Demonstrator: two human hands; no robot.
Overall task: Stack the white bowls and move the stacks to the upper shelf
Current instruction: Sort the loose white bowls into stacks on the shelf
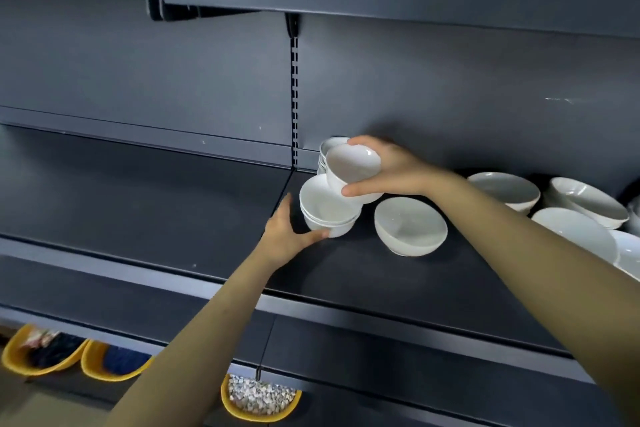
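Three filled yellow bins (256, 417) down low

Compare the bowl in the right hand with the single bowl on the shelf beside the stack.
The held bowl is gripped by the right hand and tilted; the single bowl sits untouched and upright on the shelf. The held bowl hangs over the stack; the single bowl stands apart from it. Both are plain white.
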